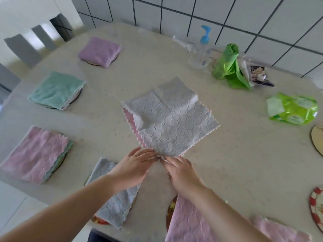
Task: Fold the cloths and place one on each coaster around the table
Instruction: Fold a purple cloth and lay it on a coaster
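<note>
1. While both hands meet at the near corner of the grey cloth, the fold is only half made: it lies flat in the middle of the worktop, doubled once, its pink underside showing along the left edge.
2. Her left hand pinches that corner from the left, and her right hand pinches it from the right; the fingertips of the two nearly touch, so each is closed on fabric, not spread.
3. Left of the grey cloth, three folded cloths already sit on coasters: a purple one farthest off, a teal one nearer, and a pink one nearest, seemingly with a teal layer under it.
4. Nearer than the grey cloth, a blue-grey cloth and a mauve cloth each lie over a coaster, under her forearms.
5. Right of the grey cloth, two coasters stand bare at the worktop's edge: a plain one and a red patterned one.
6. My judgement: the step in hand is folding, with placing not yet begun. Next she would need to carry the pinched corner across to halve the cloth again, square the edges, then lift it to a bare coaster on the right.
7. A green bag roll and wipes pack lie beyond, well apart from the grey cloth.
</note>
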A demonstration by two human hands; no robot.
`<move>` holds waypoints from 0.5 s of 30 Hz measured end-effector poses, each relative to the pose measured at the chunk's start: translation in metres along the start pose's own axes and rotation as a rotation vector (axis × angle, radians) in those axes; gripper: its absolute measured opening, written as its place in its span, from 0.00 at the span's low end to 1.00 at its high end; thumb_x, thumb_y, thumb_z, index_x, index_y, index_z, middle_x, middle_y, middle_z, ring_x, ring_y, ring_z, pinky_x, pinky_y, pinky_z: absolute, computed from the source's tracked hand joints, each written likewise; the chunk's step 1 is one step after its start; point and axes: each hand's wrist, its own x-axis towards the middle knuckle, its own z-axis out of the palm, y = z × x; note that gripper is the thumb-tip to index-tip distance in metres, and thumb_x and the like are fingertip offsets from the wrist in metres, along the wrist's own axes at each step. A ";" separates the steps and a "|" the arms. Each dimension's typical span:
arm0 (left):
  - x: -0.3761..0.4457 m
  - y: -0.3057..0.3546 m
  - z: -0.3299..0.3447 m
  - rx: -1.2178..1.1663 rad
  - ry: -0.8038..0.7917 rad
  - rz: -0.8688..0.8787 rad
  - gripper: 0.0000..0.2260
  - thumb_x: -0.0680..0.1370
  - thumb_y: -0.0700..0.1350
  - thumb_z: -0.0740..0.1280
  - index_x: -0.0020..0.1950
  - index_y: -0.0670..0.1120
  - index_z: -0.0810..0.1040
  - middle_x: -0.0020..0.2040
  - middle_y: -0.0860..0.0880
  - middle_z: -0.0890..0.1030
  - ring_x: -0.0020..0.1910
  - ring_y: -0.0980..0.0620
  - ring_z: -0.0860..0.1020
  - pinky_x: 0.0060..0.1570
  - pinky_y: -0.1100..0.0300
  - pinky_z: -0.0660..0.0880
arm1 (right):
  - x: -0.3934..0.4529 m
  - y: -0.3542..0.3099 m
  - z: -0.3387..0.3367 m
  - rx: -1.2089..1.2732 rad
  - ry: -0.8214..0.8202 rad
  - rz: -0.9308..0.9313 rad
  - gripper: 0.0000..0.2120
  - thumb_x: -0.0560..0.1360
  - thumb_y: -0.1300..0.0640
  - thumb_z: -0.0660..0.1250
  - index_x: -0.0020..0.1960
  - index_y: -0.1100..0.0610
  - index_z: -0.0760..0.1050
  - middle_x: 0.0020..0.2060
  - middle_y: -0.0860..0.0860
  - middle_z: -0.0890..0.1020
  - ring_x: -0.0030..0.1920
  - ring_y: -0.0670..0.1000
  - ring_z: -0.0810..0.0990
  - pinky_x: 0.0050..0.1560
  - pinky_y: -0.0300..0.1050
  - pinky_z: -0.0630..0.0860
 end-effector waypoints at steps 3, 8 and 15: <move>0.004 -0.004 0.000 -0.082 0.042 -0.005 0.19 0.72 0.46 0.59 0.62 0.54 0.76 0.62 0.55 0.77 0.64 0.55 0.71 0.66 0.56 0.60 | 0.002 0.002 -0.004 0.060 0.053 0.044 0.21 0.63 0.57 0.66 0.56 0.50 0.78 0.51 0.44 0.82 0.48 0.48 0.81 0.50 0.42 0.77; 0.018 -0.005 -0.007 -0.239 0.106 -0.001 0.15 0.73 0.45 0.58 0.56 0.51 0.79 0.57 0.54 0.80 0.58 0.54 0.77 0.63 0.56 0.65 | 0.009 0.002 -0.012 0.190 0.053 0.101 0.18 0.70 0.58 0.64 0.60 0.52 0.77 0.54 0.48 0.82 0.53 0.51 0.81 0.56 0.45 0.77; 0.026 -0.001 -0.010 -0.285 0.028 -0.096 0.17 0.75 0.44 0.58 0.59 0.53 0.78 0.60 0.55 0.78 0.62 0.56 0.73 0.67 0.62 0.59 | 0.014 0.003 -0.013 0.205 -0.070 0.133 0.21 0.74 0.53 0.64 0.67 0.45 0.69 0.57 0.46 0.78 0.57 0.50 0.76 0.59 0.44 0.71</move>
